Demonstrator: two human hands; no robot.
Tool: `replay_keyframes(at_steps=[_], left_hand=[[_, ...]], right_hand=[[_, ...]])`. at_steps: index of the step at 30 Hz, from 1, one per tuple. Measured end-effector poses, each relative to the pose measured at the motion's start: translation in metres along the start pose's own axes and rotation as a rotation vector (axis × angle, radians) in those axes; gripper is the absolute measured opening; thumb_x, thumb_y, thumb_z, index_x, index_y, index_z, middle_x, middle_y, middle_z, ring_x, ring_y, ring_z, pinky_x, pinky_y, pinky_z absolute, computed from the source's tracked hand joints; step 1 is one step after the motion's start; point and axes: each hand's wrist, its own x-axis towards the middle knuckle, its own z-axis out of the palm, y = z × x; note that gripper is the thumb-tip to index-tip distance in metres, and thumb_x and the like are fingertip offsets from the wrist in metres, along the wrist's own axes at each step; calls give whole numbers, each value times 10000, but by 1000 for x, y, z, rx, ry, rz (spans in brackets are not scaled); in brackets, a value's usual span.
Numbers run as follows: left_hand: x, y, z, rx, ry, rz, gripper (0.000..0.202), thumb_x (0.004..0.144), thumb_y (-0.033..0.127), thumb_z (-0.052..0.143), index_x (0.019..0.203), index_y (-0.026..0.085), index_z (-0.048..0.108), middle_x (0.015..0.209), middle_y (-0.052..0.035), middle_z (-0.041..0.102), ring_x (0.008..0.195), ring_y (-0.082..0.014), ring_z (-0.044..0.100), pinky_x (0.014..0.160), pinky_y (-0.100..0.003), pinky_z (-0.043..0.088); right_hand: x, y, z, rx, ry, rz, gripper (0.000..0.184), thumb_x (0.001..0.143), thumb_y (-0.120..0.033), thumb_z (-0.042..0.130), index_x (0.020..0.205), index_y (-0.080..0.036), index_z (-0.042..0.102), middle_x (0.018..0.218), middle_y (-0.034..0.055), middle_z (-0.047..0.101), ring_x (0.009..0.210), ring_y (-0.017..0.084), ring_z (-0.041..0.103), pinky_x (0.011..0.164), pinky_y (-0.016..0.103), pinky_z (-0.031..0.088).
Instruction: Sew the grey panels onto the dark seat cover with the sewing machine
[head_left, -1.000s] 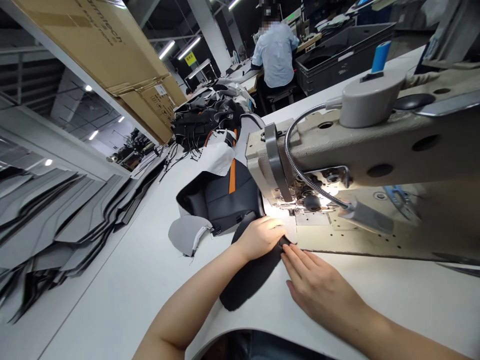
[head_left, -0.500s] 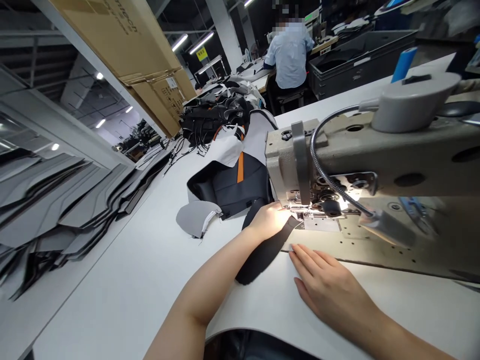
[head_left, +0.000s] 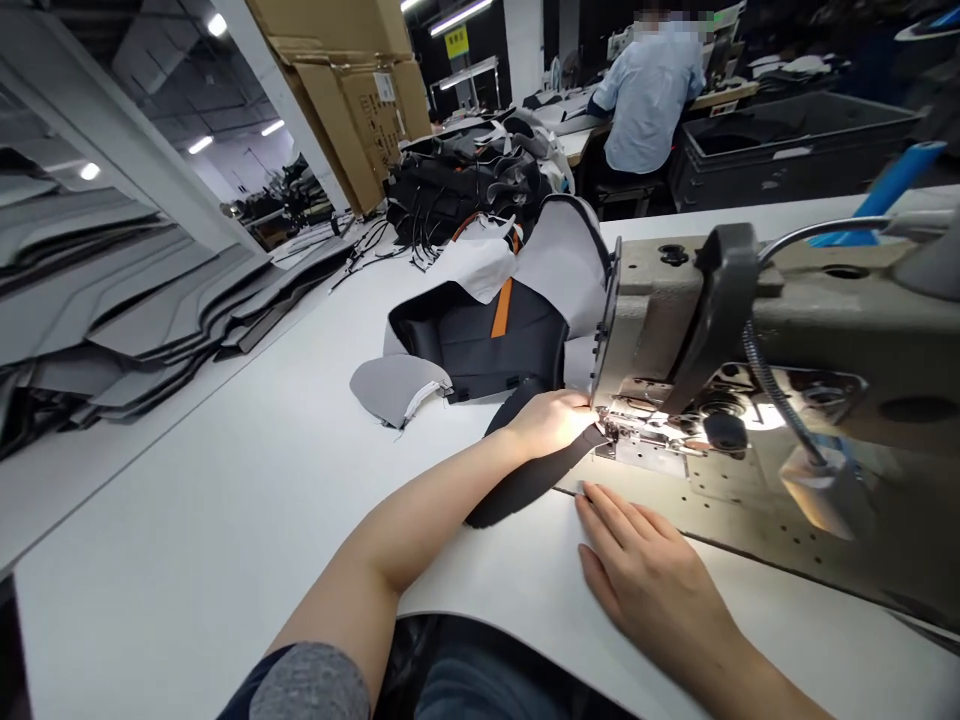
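Observation:
My left hand (head_left: pixel 551 422) is closed on a curved black fabric piece (head_left: pixel 525 490), right beside the lit needle area of a sewing machine (head_left: pixel 675 290). Its fingertips are partly hidden at the presser foot. The fabric's rounded end hangs back over the white table toward me. My right hand (head_left: pixel 649 565) lies flat, fingers stretched out, at the front edge of the machine bed, with nothing in it. Behind my left hand rests a sewn black and grey piece (head_left: pixel 472 350) with an orange strap (head_left: pixel 502 308). A grey curved flap (head_left: pixel 394 388) sticks out at its left.
Stacked grey panels (head_left: pixel 150 290) line the left side. A heap of dark sewn pieces (head_left: pixel 465 180) lies at the back, near cardboard boxes (head_left: pixel 367 120). Farther off, a person in a light blue shirt (head_left: pixel 649 95) sits beside a grey crate (head_left: pixel 795 150). A lamp (head_left: pixel 825 490) hangs over the machine bed.
My view has shifted, so the machine appears farther right and the background lower on the left. Both hands stay nearly in place, the left still at the needle with the black fabric.

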Motion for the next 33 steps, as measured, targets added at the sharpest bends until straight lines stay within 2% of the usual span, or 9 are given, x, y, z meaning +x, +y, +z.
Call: replay_keyframes(at_steps=[6, 8, 11, 14, 18, 22, 25, 29, 33], left_hand=[[-7, -3, -4, 57, 215, -32, 274, 930, 280, 430, 980, 166, 674, 1276, -98, 540, 1260, -217, 423, 1066, -347, 346], [-10, -6, -4, 98, 272, -167, 342, 904, 306, 461, 1176, 146, 591, 1377, -136, 437, 1324, -258, 333, 1091, -405, 295], [-11, -10, -2, 100, 241, -420, 605, 835, 373, 537, 1353, 89, 406, 1321, -178, 476, 1247, -295, 413, 1058, -442, 306], [-6, -16, 0, 78, 196, -558, 620, 808, 458, 534, 1300, 89, 457, 1148, -141, 577, 1098, -282, 503, 994, -418, 345], [2, -31, -8, 15, 143, -689, 481, 840, 527, 456, 1121, 154, 566, 1027, -109, 581, 1035, -297, 495, 889, -424, 374], [-4, -46, -25, -95, 85, -701, 377, 868, 511, 434, 950, 172, 575, 921, -69, 603, 947, -260, 526, 836, -375, 395], [-36, -48, -41, -121, 77, -688, 242, 876, 413, 468, 917, 193, 562, 891, -27, 616, 886, -207, 550, 766, -300, 407], [-112, -43, -64, -119, 13, -745, 184, 855, 381, 513, 862, 203, 559, 727, 14, 585, 732, -168, 554, 627, -254, 379], [-172, -35, -105, -106, -106, -848, 160, 822, 306, 520, 722, 183, 543, 631, 26, 557, 596, -134, 518, 545, -237, 334]], right_hand=[[1, 4, -8, 69, 32, -112, 278, 907, -144, 429, 1085, -106, 639, 1132, 142, 630, 1057, 272, 561, 864, 396, 418], [3, 5, -13, 164, 78, -196, 260, 879, -79, 466, 1084, -95, 624, 1038, 121, 657, 959, 238, 589, 837, 373, 426], [7, 5, -18, 304, 100, -286, 273, 841, -23, 489, 1089, -60, 595, 941, 116, 659, 829, 200, 591, 772, 355, 440], [8, 4, -18, 387, 69, -334, 288, 813, 8, 488, 1077, -54, 585, 853, 104, 647, 758, 193, 587, 696, 347, 446], [4, 7, -11, 432, 37, -291, 299, 824, 5, 479, 1092, -85, 574, 821, 80, 635, 710, 175, 581, 647, 332, 448], [2, 10, -7, 447, 46, -223, 277, 859, -29, 463, 1098, -119, 571, 809, 66, 623, 701, 163, 577, 616, 304, 452], [4, 10, -9, 462, 60, -242, 275, 878, -45, 446, 1106, -138, 567, 760, 50, 610, 662, 153, 565, 593, 286, 451], [5, 9, -11, 482, 68, -314, 247, 886, -56, 432, 1076, -130, 573, 743, 45, 606, 635, 144, 560, 586, 279, 444], [-2, 11, -6, 488, 47, -324, 236, 909, -91, 432, 1097, -136, 567, 762, 45, 609, 659, 148, 567, 621, 292, 434]])
